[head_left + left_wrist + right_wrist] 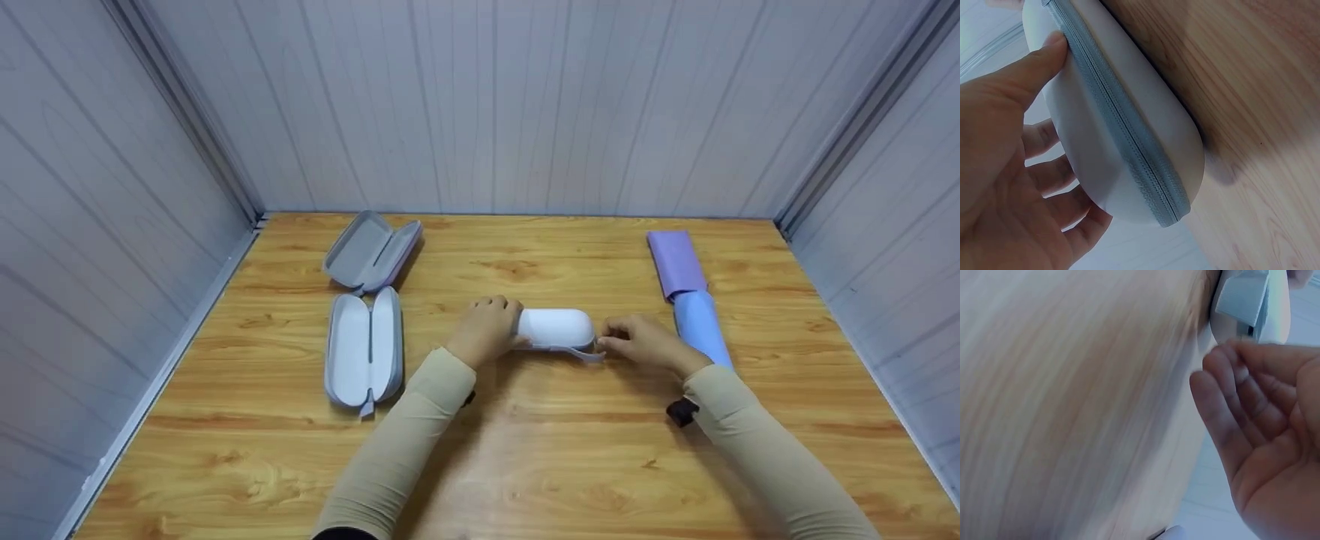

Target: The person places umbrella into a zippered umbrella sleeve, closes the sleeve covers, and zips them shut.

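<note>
A white glasses case [556, 328] with a grey zipper band [1123, 129] lies closed on the table between both hands. My left hand [486, 330] grips its left end, the thumb [1050, 53] against the side by the zipper and the other fingers round the far side. At the right end, a grey fabric tab [1244, 295] sticks out from the case. My right hand [643, 343] is there with thumb and forefinger together, pinching at the zipper pull; the pull itself is mostly hidden by the fingertips.
Two open glasses cases stand on the left: one grey-lined with a purple shell [360, 251], the other white-lined [350, 356]. On the right, a folded purple piece [677, 262] lies above a blue one [701, 326], partly behind the right forearm. Panel walls [487, 112] enclose the wooden table [525, 450].
</note>
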The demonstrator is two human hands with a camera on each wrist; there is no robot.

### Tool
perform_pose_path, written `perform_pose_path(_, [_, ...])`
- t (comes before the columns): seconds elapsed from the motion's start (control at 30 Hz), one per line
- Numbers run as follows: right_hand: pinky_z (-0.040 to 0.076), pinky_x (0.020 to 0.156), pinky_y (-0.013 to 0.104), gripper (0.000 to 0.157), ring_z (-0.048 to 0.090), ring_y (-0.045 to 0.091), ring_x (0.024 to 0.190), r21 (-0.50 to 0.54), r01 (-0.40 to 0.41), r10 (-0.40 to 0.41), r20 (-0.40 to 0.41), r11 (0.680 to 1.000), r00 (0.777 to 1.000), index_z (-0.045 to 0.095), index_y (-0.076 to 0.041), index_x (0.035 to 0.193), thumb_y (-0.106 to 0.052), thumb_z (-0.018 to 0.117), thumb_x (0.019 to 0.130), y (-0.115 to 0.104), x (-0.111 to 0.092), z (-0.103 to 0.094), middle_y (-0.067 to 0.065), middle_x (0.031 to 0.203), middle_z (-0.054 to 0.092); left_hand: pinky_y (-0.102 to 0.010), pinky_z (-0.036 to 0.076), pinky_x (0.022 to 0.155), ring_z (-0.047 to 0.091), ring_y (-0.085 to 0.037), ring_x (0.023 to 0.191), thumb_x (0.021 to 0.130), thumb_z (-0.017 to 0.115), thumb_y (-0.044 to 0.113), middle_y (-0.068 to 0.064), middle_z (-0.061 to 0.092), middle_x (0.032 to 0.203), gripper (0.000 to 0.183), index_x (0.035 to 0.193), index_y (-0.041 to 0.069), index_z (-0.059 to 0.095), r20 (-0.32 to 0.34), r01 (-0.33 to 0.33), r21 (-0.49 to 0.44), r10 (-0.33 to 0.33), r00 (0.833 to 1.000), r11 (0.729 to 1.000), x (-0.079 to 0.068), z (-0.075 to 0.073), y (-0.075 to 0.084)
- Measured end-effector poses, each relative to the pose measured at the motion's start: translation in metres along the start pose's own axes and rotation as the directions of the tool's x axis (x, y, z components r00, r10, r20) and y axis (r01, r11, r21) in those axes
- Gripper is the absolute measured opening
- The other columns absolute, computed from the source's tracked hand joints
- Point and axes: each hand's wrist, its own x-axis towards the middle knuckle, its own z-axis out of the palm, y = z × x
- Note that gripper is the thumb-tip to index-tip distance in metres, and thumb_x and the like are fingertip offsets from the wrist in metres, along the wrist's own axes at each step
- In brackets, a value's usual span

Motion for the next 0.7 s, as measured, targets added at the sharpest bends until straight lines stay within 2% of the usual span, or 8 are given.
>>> perform_pose_path(0.13, [0.047,0.066,0.028,0.011,0.054,0.013,0.073,0.004,0.021,-0.021,0.033,1.0,0.999,0.072,-0.009,0.092,-0.016,0.066,0.098,-0.002,-0.002,0.0,-0.005,0.082,0.065,-0.047,0.046,0.1,0.059,-0.033,0.116,0.093,0.065,0.054,-0.014,0.063,0.124,0.061,0.131,0.007,0.06,0.02,0.01,0.006,-0.011,1.0,1.0,0.001,0.0,0.0])
perform_pose_path(0.4, [0.047,0.067,0.028,0.01,0.055,0.011,0.073,-0.007,0.046,-0.045,0.041,0.999,0.998,0.073,-0.012,0.09,-0.019,0.069,0.097,-0.011,-0.005,0.005,-0.007,0.081,0.065,-0.048,0.045,0.099,0.059,-0.034,0.115,0.092,0.064,0.055,-0.014,0.063,0.123,0.062,0.131,0.007,0.06,0.045,0.031,0.0,-0.031,0.999,1.0,0.003,0.001,0.001])
perform_pose_path(0.7, [0.046,0.061,0.026,0.012,0.052,0.007,0.067,-0.046,0.088,-0.088,0.003,0.995,0.996,0.075,-0.013,0.086,-0.015,0.069,0.096,-0.021,-0.005,0.012,-0.009,0.075,0.063,-0.048,0.046,0.097,0.059,-0.034,0.113,0.092,0.066,0.053,-0.015,0.063,0.122,0.06,0.13,0.007,0.06,0.033,0.031,-0.026,-0.03,0.999,0.999,0.006,0.002,0.001])
